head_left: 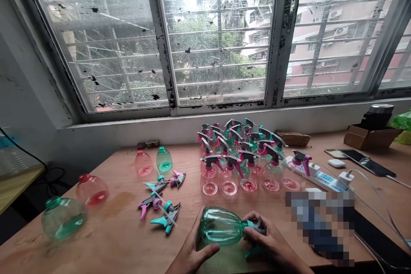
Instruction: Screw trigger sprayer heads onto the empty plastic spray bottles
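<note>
A teal plastic spray bottle [223, 227] lies on its side at the table's near edge. My left hand [192, 253] is wrapped round its body. At the bottle's neck, my right hand [272, 244] is closed on the grey and teal trigger spray head [257, 227]. Several loose spray heads [162, 203] lie on the table just left of my hands. Behind my hands stands a cluster of several assembled pink and teal spray bottles [244, 162].
Uncapped bottles stand at the left: a teal one [62, 222], a pink one [92, 190], and a pink and teal pair [154, 162] farther back. A power strip [321, 175], phones [364, 160], cables and a cardboard box [369, 135] occupy the right. A barred window [218, 38] runs behind the wooden table [112, 239].
</note>
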